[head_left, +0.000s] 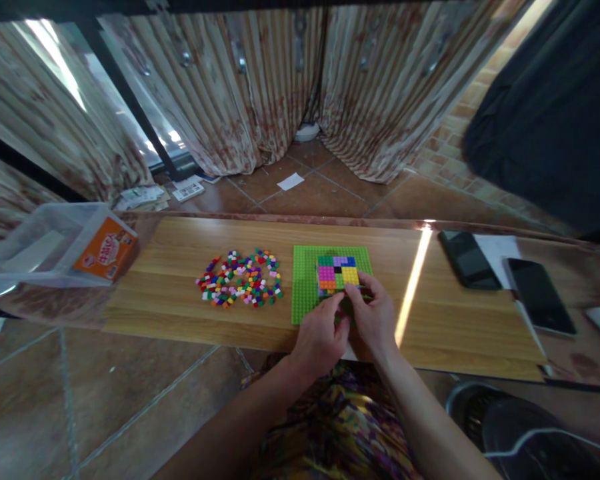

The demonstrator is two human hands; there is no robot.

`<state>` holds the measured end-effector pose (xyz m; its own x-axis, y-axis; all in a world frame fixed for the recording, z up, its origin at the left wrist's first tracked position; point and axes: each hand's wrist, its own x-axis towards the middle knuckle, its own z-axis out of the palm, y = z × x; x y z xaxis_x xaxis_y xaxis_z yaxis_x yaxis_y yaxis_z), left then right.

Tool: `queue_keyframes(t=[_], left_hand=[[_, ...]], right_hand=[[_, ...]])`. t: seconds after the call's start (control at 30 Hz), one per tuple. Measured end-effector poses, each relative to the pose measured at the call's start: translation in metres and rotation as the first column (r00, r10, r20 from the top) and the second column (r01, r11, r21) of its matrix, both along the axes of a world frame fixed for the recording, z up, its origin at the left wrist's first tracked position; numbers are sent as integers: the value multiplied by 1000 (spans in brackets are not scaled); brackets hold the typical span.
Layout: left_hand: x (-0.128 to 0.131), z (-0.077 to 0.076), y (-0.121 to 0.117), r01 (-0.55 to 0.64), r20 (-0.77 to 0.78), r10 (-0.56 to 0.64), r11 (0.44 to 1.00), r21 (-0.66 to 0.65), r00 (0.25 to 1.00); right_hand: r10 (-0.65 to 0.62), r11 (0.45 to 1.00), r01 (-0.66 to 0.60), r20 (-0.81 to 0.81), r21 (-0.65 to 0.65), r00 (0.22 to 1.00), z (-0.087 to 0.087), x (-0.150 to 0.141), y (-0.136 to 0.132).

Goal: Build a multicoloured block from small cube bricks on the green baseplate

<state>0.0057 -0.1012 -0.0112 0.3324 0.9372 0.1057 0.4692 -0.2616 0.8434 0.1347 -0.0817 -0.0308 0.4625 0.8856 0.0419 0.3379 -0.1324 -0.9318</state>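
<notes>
A square block of stacked toy bricks (pixel 326 275) in pink, orange, yellow, green, purple and blue stands on a green studded baseplate (pixel 304 305). A small dark gap shows in the middle of its top. My right hand (pixel 377 315) has its thumb and fingers closed on the near right corner of the block. Just in front of the block's near side is my left hand (pixel 323 335), its fingers curled together; what they hold, if anything, is hidden. To the left lies a spread of loose small bricks (pixel 243 280) in many colours.
On the wooden board (pixel 150 287), a strip of sunlight falls right of the baseplate. A clear plastic box (pixel 40 267) with an orange label is at the left end. Two dark phones (pixel 467 260) and white paper (pixel 495 250) lie right. Curtains (pixel 275 100) hang behind.
</notes>
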Motion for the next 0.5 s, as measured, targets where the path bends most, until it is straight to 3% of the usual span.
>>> queue_keyframes(t=[0.13,0.27,0.4,0.5], left_hand=[[-14,-1,-4,-39,1,39,999,-3,999],[-52,-7,-4,-180,-51,183,982,49,982],[-92,-15,10,-344,-203,381,918,196,902],[-105,-18,24,-310,-318,398,904,293,861]], right_hand=[[33,999,-33,-85,1,996,0,2,0],[14,1000,-13,-166,10,986,-2,7,-4],[-67,997,74,-180,30,981,-1,11,-11],[-94,994,103,-170,41,981,0,11,-14]])
